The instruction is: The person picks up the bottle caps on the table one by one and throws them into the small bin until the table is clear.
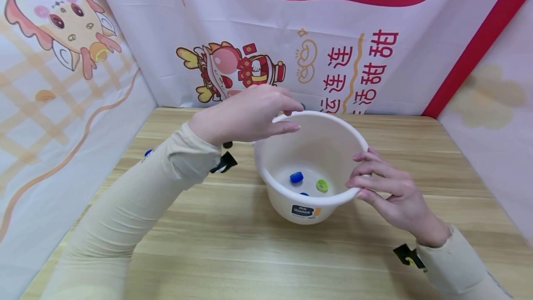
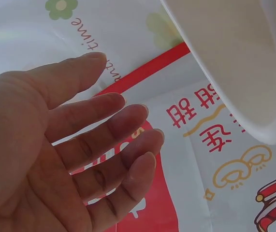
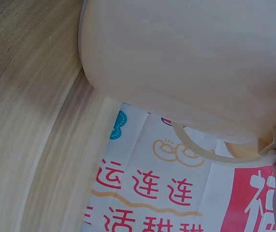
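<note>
A white plastic bucket (image 1: pixel 280 198) stands on the wooden table, a printed label on its front. Inside lie a blue barrel-shaped piece (image 1: pixel 296 178), a round green piece (image 1: pixel 322 185) and another blue piece (image 1: pixel 305 194), mostly hidden by the front rim. My right hand (image 1: pixel 391 189) grips the right side of the rim, thumb outside and fingers over the edge. At the back left of the rim hovers my left hand (image 1: pixel 254 112), its fingers loosely bent and apart; in the left wrist view its palm holds nothing.
A small blue object (image 1: pixel 148 153) shows at the table's left edge, partly behind the left sleeve. The bucket's curved handle (image 3: pixel 210 154) hangs on its far side. Printed cloth walls (image 1: pixel 158 54) enclose the wooden table (image 1: pixel 250 263) at the back and sides.
</note>
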{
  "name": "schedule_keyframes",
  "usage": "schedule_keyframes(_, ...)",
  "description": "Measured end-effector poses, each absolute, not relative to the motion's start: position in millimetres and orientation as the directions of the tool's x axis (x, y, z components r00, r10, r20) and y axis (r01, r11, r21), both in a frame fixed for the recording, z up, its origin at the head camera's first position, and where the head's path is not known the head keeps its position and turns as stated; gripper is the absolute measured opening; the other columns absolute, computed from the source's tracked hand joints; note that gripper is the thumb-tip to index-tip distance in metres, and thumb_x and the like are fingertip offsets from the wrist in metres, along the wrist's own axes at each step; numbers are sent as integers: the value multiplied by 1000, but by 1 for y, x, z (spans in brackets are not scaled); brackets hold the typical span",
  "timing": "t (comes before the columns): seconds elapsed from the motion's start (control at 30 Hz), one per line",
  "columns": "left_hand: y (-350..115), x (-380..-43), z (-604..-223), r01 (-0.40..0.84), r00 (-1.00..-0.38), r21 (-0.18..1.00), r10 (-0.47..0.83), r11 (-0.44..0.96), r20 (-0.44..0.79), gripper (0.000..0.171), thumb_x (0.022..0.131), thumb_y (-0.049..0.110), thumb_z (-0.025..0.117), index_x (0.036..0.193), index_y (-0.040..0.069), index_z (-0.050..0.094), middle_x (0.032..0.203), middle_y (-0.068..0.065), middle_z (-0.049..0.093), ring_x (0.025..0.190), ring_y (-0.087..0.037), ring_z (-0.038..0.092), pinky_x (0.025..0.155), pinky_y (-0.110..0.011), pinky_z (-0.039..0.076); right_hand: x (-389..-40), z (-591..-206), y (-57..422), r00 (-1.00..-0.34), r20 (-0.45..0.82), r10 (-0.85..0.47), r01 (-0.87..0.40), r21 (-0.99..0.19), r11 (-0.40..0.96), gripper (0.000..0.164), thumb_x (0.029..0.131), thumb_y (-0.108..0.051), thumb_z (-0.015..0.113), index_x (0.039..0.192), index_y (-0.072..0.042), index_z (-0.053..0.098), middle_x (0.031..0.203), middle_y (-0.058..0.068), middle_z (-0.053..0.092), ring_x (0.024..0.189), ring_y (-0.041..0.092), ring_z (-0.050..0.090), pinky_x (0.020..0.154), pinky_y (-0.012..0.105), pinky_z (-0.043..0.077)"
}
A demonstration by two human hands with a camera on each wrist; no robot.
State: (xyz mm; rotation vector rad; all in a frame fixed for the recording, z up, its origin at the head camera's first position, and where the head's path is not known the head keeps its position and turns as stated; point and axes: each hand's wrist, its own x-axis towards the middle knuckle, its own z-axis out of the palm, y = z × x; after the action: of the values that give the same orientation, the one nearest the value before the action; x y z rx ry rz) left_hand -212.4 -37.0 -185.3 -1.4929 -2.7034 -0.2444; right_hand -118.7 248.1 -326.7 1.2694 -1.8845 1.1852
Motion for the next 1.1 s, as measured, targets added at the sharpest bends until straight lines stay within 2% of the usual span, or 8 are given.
schedule_keyframes(0.23, -49, -214, -187, 814, -578, 143, 810, 563, 103, 35, 95, 34, 67, 124, 15, 70, 113, -1, 66, 101, -15, 61, 86, -31, 51, -118, -326, 248, -393, 820, -417, -919, -360, 159, 23, 93, -18, 70, 94, 5, 75, 94, 15, 68, 116, 30, 55, 116, 49, 25)
schedule_keyframes(0.4, -71, -220, -192, 762, -644, 167, 758, 625, 99, 39, 93, 33, 70, 127, 14, 68, 113, -2, 68, 98, -17, 62, 82, -32, 53, -119, -326, 247, -391, 820, -419, -920, -357, 159, 23, 93, -18, 69, 94, 5, 75, 94, 15, 68, 116, 30, 55, 115, 51, 25)
schedule_keyframes(0.53, -100, -230, -202, 719, -694, 166, 711, 675, 114, 39, 93, 32, 72, 126, 13, 69, 108, -2, 70, 90, -15, 63, 77, -33, 54, -119, -325, 246, -384, 823, -418, -923, -352, 155, 23, 94, -17, 69, 94, 4, 75, 94, 15, 68, 116, 30, 55, 115, 51, 25)
schedule_keyframes(0.83, -184, -254, -241, 575, -815, 265, 570, 774, 103, 31, 95, 26, 69, 119, 5, 71, 94, -4, 72, 66, -14, 63, 60, -31, 53, -120, -325, 246, -411, 807, -425, -911, -371, 179, 24, 92, -20, 71, 95, 3, 75, 94, 14, 68, 117, 29, 55, 115, 50, 24)
schedule_keyframes(0.97, -221, -269, -260, 469, -871, 329, 490, 820, 21, 34, 96, 28, 67, 120, 4, 70, 95, -7, 73, 70, -17, 64, 63, -36, 53, -120, -325, 247, -409, 808, -423, -912, -368, 180, 24, 93, -20, 70, 95, 4, 75, 94, 14, 69, 117, 29, 55, 115, 50, 24)
schedule_keyframes(1.1, -259, -288, -286, 370, -907, 367, 418, 853, -57, 38, 97, 30, 66, 121, 1, 69, 103, -13, 72, 81, -21, 68, 75, -43, 55, -120, -327, 248, -396, 816, -420, -918, -359, 167, 24, 93, -18, 69, 94, 5, 75, 94, 15, 68, 116, 30, 55, 115, 50, 24)
